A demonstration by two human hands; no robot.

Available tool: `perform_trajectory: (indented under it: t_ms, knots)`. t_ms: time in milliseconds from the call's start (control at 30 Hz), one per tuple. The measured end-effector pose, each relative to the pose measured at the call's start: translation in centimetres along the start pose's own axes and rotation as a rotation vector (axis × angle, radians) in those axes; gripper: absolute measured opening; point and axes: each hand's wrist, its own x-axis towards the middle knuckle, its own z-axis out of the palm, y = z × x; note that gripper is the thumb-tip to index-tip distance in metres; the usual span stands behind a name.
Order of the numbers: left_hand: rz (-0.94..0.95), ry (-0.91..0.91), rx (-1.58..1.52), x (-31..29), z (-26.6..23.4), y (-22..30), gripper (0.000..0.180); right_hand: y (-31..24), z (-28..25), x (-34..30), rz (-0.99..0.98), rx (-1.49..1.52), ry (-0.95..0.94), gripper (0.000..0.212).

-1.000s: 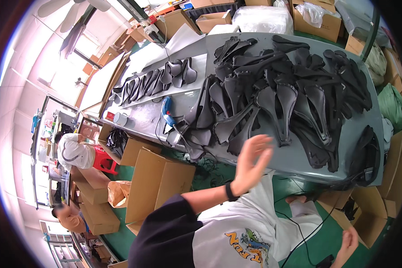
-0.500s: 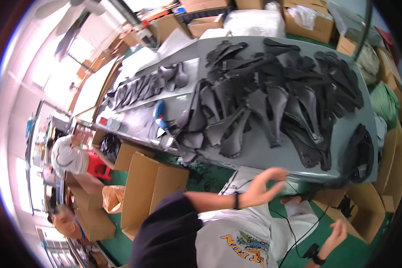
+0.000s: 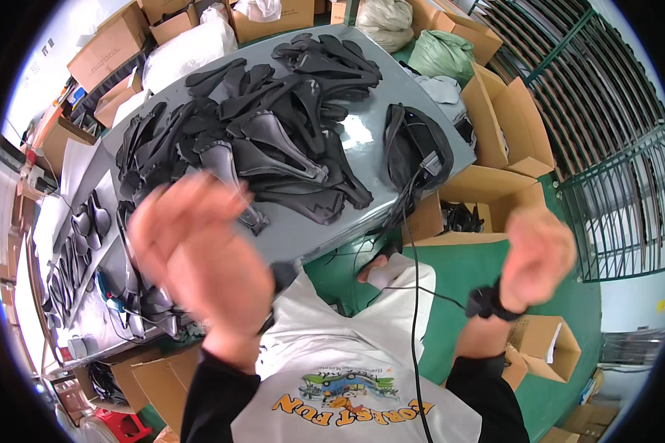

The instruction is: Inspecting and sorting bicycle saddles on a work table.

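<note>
My left hand (image 3: 203,255) is raised over the near edge of the table, in front of a pile of black, saddle-shaped pieces (image 3: 273,140). Motion smears its fingers, and I see nothing held in it. Out to the right, my right hand (image 3: 538,255) hangs in the air above the green floor, near an open carton (image 3: 488,184). Its fingers look bent but are blurred, with no object visible. A dark band with a small black block (image 3: 488,303) sits on that wrist. The hand does not touch the pile or the carton.
The grey table (image 3: 428,81) carries a black bag (image 3: 419,144) at its right end. From there a black cable (image 3: 416,280) hangs down across my front. More cartons (image 3: 495,118) line the right side, beside a green rack (image 3: 576,111). Smaller black pieces (image 3: 89,221) lie at the table's left.
The view has turned to the right, bringing the rack into sight. Both hands have risen and show larger; the left is now in front of the pile.
</note>
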Motion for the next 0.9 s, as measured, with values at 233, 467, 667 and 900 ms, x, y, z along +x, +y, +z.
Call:
perform_trajectory:
  t_ms: [233,467,667,900]
  knots:
    - [-0.499,-0.130,0.551,-14.1,-8.9,-7.7,0.041,11.0,-3.5,-11.2,0.605,-0.438,-0.137,0.010]
    - [-0.571,-0.095,0.933,-11.9,-19.1,10.4,0.045,-0.2,-18.3,-18.9,0.816,-0.679,0.092,0.019]
    - [0.096,-0.071,0.200,1.9,-8.9,8.8,0.055,-3.9,-10.2,-1.4,-0.159,-0.364,0.021,0.021]
    - [-0.590,-0.104,0.306,-10.3,-2.8,-9.0,0.035,9.7,-0.7,-7.2,0.627,-0.319,-0.072,0.006]
